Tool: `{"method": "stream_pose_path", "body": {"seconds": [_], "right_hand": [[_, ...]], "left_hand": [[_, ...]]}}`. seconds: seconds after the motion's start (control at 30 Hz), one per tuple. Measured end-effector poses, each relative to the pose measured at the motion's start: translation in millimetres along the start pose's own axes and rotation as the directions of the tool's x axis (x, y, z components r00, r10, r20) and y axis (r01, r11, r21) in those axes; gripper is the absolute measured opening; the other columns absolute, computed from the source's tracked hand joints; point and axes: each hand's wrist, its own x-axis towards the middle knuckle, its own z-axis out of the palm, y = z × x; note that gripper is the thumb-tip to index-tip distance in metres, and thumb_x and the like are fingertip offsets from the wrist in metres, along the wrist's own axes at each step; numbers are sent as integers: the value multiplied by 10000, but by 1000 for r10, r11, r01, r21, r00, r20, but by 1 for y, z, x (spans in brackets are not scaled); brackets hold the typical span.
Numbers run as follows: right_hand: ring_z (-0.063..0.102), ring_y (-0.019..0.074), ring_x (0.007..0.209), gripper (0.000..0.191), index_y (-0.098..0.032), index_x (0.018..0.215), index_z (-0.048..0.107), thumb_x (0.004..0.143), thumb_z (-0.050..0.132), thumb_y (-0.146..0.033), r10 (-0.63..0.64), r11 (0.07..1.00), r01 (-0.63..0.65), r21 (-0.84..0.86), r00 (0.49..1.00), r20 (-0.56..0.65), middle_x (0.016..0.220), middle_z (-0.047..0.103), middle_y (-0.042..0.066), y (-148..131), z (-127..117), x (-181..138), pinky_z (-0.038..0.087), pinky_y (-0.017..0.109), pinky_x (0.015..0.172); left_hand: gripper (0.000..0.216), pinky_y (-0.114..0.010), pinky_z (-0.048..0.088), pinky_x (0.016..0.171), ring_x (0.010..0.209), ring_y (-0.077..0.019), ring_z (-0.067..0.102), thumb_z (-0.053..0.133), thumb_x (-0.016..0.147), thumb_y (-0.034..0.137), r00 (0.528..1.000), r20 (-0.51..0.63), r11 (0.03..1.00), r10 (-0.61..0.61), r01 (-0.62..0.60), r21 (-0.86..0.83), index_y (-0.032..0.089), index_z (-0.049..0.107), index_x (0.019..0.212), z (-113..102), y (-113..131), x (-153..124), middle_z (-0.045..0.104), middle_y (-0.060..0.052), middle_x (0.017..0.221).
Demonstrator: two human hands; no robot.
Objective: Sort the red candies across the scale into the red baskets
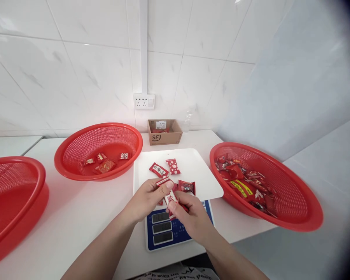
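Observation:
Both hands meet over the front of a white weighing tray (204, 163) that sits on a blue scale (163, 233). My left hand (147, 198) is closed on red wrapped candies (163, 181) at its fingertips. My right hand (192, 217) is closed on a red and white candy packet (170, 199). Three more red candies lie on the tray: one (158, 169) at the left, a dotted one (173, 166) beside it, and a darker one (187, 186) right of my fingers.
A red mesh basket (294, 210) full of red candies stands at the right. Another red basket (76, 144) at the left holds several candies, and a third red basket (17, 182) is at the far left. A small cardboard box (175, 136) and a wall socket (144, 101) are behind.

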Motion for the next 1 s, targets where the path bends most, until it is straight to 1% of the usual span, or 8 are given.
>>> {"method": "stream_pose_path", "body": {"seconds": [0.17,0.33,0.6,0.67,0.77,0.83,0.9,1.0], "right_hand": [[337,112,534,487,-202,647,489,818,460,-658,-30,999,32,-16,994,105,572,398,-33,-1,4,-12,266,261,504],[388,141,611,398,-219,668,437,873,442,-560,-106,988,122,-96,981,162,652,423,-11,-10,2,-18,320,276,571],[437,142,629,357,-221,679,445,906,414,-495,-152,970,194,-147,954,258,666,460,-10,-8,-9,-24,344,263,601],[479,156,648,317,-219,706,510,905,435,-454,-172,954,210,-214,967,186,695,531,13,-5,-18,-28,374,270,616],[484,155,568,310,-217,691,560,885,476,-443,-189,942,148,-302,976,-109,629,557,11,6,-45,-35,392,267,550],[497,162,535,332,-214,679,592,855,512,-484,-157,943,27,-332,916,-369,583,564,10,15,-69,-42,394,268,506],[550,185,566,364,-210,678,631,816,542,-535,-106,926,-136,-353,802,-587,605,615,30,26,-95,-50,427,282,527],[619,232,631,418,-204,709,687,751,554,-599,-51,870,-316,-378,705,-707,661,684,69,39,-130,-59,484,329,608]], "left_hand": [[419,-233,294,497,520,-104,384,522,844,522,996,82,995,25,-33,93,178,481,608,9,12,-12,457,17,545],[425,-230,247,498,549,-97,296,549,839,472,985,121,937,123,-155,312,186,359,588,11,15,-21,328,41,575],[429,-232,281,526,543,-103,336,470,891,463,969,154,853,195,-245,462,186,358,582,21,13,-26,373,30,578],[372,-235,327,571,598,-125,413,478,888,458,970,136,829,203,-244,504,185,459,635,17,9,-27,465,3,639],[250,-264,386,669,735,-180,514,517,871,423,983,-43,796,177,-117,594,206,590,771,3,0,-28,584,-41,784],[190,-289,398,710,803,-212,537,576,832,411,966,-202,757,161,11,654,234,639,800,-9,-6,-29,620,-47,838],[161,-312,402,732,842,-237,543,629,786,412,945,-292,722,145,101,685,259,676,802,-18,-10,-29,638,-47,858],[160,-335,411,750,860,-254,548,654,751,411,942,-321,700,102,161,695,270,701,809,-23,-13,-27,647,-47,869]]}}
